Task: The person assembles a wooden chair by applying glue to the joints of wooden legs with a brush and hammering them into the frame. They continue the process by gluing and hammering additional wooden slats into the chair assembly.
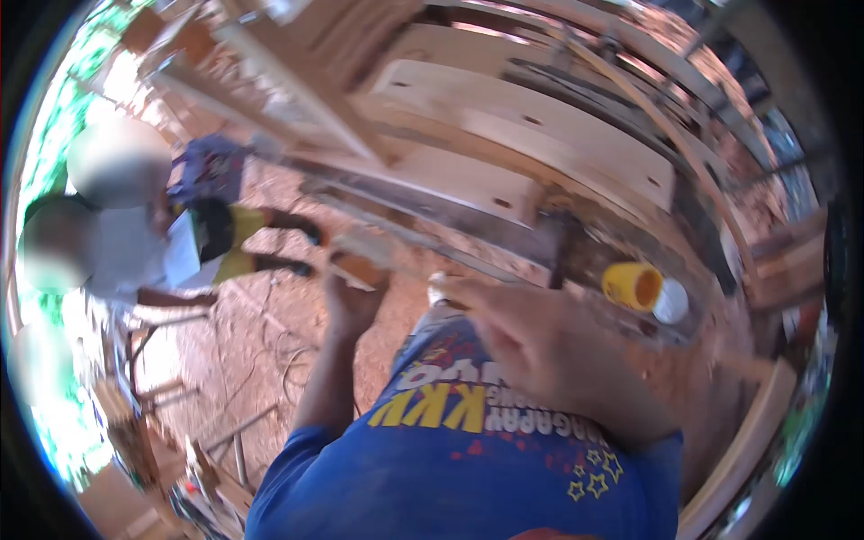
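Observation:
My left hand (353, 301) is closed around a small brown, shallow, cup-like piece (363, 268) with a pale edge; blur hides its exact kind. My right hand (535, 342) is in front of the blue printed shirt, its fingers curled. A short stick-like tool with a whitish end (436, 290) points from its fingertips toward my left hand. The two hands are apart, with the whitish end between them.
Long pale boards with slots (531, 121) lie on a workbench ahead. A yellow cup (630, 285) and a white round container (670, 301) sit at right. People stand at left, one in yellow shorts (243, 241). A cord (292, 369) lies on the reddish ground.

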The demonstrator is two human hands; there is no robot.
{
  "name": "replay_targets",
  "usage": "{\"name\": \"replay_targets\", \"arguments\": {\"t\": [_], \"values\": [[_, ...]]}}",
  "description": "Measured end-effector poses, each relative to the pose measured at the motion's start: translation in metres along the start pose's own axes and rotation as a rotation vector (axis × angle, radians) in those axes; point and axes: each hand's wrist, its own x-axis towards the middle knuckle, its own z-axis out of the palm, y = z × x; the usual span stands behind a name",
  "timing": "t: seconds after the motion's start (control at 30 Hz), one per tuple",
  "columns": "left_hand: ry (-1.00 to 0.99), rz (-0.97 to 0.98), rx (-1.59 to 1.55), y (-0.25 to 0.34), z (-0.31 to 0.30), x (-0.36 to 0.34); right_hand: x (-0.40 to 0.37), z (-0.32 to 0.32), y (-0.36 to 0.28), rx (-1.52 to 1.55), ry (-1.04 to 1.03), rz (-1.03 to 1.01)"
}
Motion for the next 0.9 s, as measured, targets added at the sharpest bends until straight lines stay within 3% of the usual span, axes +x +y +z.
{"name": "replay_targets", "arguments": {"t": [0.07,0.1,0.13,0.17,0.27,0.33,0.37,0.5,0.67,0.8,0.9], "values": [[0.007,0.105,-0.096,-0.006,0.001,0.005,-0.01,0.008,0.009,0.039,0.013,0.008],[-0.041,0.036,-0.195,0.003,0.002,0.007,-0.017,0.005,0.014,0.044,0.04,-0.008],[-0.056,0.161,-0.157,0.015,0.004,0.013,-0.023,0.0,0.018,0.051,0.063,-0.032],[-0.042,0.152,-0.09,0.018,0.006,0.018,-0.028,-0.005,0.02,0.059,0.081,-0.069],[-0.005,0.05,-0.077,0.032,0.012,0.028,-0.068,-0.041,0.031,-0.002,0.218,0.131],[0.003,0.014,-0.119,0.042,0.009,0.031,-0.103,-0.058,0.033,-0.417,0.453,0.621],[-0.006,0.025,-0.141,0.045,0.009,0.034,-0.116,-0.072,0.036,-0.613,0.451,0.855],[-0.055,0.108,-0.144,0.059,0.004,0.045,-0.178,-0.104,0.069,-0.864,0.217,1.163],[-0.069,0.266,-0.142,0.108,0.004,0.065,-0.186,-0.115,0.119,-0.965,0.014,1.139],[0.084,0.514,-0.253,0.151,0.014,0.087,-0.174,-0.117,0.173,-1.099,-0.175,1.176],[0.128,0.533,-0.321,0.169,0.021,0.099,-0.141,-0.096,0.168,-1.162,0.148,0.807]]}}
